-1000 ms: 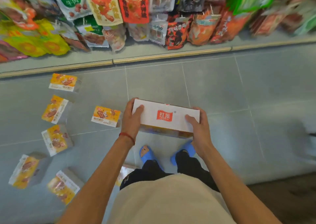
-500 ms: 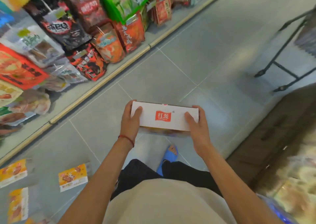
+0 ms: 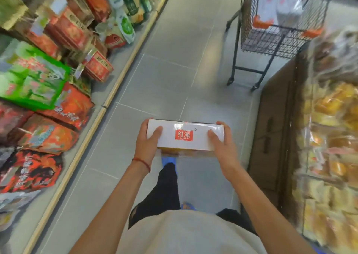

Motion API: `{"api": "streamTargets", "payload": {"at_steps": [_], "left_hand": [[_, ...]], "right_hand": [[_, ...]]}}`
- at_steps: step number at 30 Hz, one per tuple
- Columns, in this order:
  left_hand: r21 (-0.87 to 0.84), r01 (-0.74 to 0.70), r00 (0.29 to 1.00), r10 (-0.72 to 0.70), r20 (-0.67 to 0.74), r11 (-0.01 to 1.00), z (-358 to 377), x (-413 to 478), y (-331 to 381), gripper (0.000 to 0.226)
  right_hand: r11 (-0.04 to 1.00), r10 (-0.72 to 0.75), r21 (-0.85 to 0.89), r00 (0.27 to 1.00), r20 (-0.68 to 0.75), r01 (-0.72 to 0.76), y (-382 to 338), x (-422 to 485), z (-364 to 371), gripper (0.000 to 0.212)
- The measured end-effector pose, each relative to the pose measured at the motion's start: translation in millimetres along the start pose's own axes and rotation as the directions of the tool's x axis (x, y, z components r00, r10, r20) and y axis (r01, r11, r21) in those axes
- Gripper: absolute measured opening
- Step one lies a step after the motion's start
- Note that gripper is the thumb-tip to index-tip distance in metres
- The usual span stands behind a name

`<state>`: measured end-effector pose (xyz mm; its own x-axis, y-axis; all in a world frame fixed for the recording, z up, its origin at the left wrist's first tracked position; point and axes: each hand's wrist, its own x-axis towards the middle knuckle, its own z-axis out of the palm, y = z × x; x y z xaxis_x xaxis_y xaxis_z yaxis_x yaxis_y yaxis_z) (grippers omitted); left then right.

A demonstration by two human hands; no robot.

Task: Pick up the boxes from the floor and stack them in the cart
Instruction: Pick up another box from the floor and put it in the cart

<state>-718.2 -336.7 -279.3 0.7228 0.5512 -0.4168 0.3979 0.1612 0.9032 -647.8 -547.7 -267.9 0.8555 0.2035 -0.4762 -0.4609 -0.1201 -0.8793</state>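
I hold a white box (image 3: 186, 129) with a red logo level in front of my waist, above the grey floor. My left hand (image 3: 148, 141) grips its left end, thumb on top. At the right end my right hand (image 3: 222, 143) grips it the same way. A black wire cart (image 3: 275, 40) on wheels stands ahead at the upper right, about two floor tiles away. White boxes (image 3: 279, 7) with orange bases lie stacked inside it, blurred. No boxes on the floor are in view.
A low shelf of snack bags (image 3: 58, 79) with a wooden edge runs along the left. On the right a brown cabinet (image 3: 275, 137) and a rack of packaged yellow pastries (image 3: 333, 137) border the aisle. Grey tiled floor (image 3: 174, 69) lies between me and the cart.
My view has swung right, away from the yellow boxes on the floor, and the cart has come fully into sight ahead. Both hands keep the same grip on the box.
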Motion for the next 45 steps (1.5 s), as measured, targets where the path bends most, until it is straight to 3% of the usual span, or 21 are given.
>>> {"api": "streamTargets", "payload": {"at_steps": [14,21,24,30,32,38,45], "left_hand": [[0.138,-0.046,0.966,0.009,0.259,0.989,114.6,279.0,160.3,0.037],[0.175,-0.021,0.965,-0.026,0.261,0.984,209.7,401.9,228.5,0.043],[0.196,-0.063,0.96,0.006,0.28,0.978,247.6,444.1,261.4,0.052],[0.209,-0.151,0.916,0.057,0.397,0.966,324.2,530.4,324.6,0.033],[0.196,-0.183,0.904,0.086,0.419,0.963,350.0,566.5,342.3,0.039],[0.229,-0.298,0.77,0.092,0.632,0.926,427.4,663.3,401.3,0.053],[0.223,-0.439,0.54,0.057,0.84,0.871,503.2,711.6,458.5,0.054]], "right_hand": [[0.993,0.026,0.115,0.944,-0.328,0.013,-130.4,232.8,14.1,0.043],[0.985,0.039,0.172,0.921,-0.388,0.031,-200.0,370.6,-19.5,0.047],[0.976,0.013,0.204,0.915,-0.402,0.076,-238.3,415.1,-34.1,0.047],[0.969,-0.006,0.209,0.863,-0.506,0.129,-295.9,504.3,-59.3,0.055],[0.961,-0.005,0.229,0.842,-0.54,0.153,-309.1,534.2,-63.3,0.048],[0.907,0.092,0.345,0.687,-0.721,0.24,-344.3,612.7,-58.3,0.043],[0.87,0.182,0.371,0.489,-0.853,0.324,-382.9,652.1,-56.1,0.045]]}}
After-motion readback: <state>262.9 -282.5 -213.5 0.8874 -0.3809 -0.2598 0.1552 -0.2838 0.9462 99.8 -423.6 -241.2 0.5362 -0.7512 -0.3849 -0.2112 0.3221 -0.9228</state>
